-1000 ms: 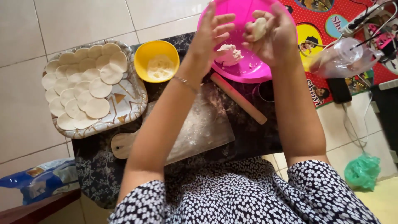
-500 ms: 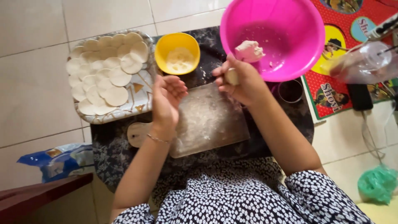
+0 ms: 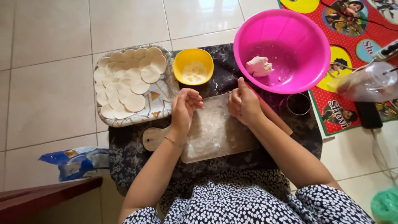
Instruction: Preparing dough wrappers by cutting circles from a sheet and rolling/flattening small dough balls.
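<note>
Left hand [image 3: 184, 108] half-curled and empty, right hand [image 3: 243, 103] loosely closed, contents indiscernible, both over the floured wooden board [image 3: 215, 132], hemmed by tray [image 3: 161, 108] left, pink bowl [image 3: 286, 49] far right.

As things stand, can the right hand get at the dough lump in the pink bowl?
Probably yes: the right hand sits just below the pink bowl, whose open top leaves the dough lump uncovered.

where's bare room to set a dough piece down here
The floured board is bare between the left hand and right hand. The tray is crowded with dough rounds, bare only at its near-right corner.
</note>
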